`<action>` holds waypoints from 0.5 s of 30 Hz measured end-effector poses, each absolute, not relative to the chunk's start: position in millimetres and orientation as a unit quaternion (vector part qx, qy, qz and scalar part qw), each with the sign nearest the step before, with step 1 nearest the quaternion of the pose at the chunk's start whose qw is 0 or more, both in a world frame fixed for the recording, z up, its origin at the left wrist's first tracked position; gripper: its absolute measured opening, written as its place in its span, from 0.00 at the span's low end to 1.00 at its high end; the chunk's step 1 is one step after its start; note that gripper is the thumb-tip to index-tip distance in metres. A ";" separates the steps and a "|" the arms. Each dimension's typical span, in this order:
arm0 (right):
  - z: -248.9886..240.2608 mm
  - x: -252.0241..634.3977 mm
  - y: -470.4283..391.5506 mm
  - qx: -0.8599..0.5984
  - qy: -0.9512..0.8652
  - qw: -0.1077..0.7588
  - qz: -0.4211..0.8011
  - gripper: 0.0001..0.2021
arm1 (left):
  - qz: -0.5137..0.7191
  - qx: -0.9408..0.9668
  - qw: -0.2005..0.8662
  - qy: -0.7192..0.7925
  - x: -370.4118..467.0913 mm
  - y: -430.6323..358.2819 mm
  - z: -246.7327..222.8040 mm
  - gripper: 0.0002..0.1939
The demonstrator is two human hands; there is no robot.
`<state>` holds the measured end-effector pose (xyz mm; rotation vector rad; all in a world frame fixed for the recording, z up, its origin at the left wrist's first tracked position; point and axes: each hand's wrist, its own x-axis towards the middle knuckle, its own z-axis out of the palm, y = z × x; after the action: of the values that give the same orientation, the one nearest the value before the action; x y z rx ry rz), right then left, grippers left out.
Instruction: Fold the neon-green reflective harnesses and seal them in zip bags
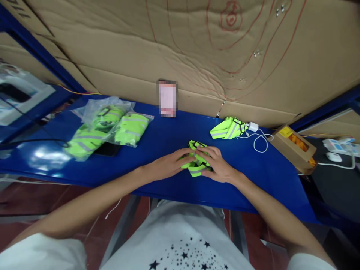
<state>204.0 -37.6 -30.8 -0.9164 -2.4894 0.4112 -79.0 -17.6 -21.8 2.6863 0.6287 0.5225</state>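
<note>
A folded bundle of neon-yellow reflective strap (196,171), with a silver stripe and black edging, lies on the blue table in front of me. My left hand (180,162) grips its left side, fingers pointing right across it. From the right, my right hand (216,162) holds the bundle with fingers over its top and the thumb low at its front edge. Both hands hide part of the folds. A second loose neon strap bundle (229,128) with black buckles lies further back on the right. At left, several similar bundles sit in clear plastic bags (131,129).
A phone-like object (168,98), blurred out, leans on the cardboard wall (118,45) behind the table (168,187). A white charger (252,126) with its cable lies right of the loose bundle. A windowed cardboard box (295,148) stands at the right edge. A dark flat object (108,149) lies by the bags.
</note>
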 end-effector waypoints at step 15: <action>-33.9 207.6 -38.9 -0.348 -0.889 0.258 0.149 0.31 | 0.092 0.928 0.298 0.203 -93.7 1.4 5.5 0.39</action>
<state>207.6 -38.9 -33.9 -0.9425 -2.4101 0.4044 -93.7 1.4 5.5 2.4658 0.5393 0.2441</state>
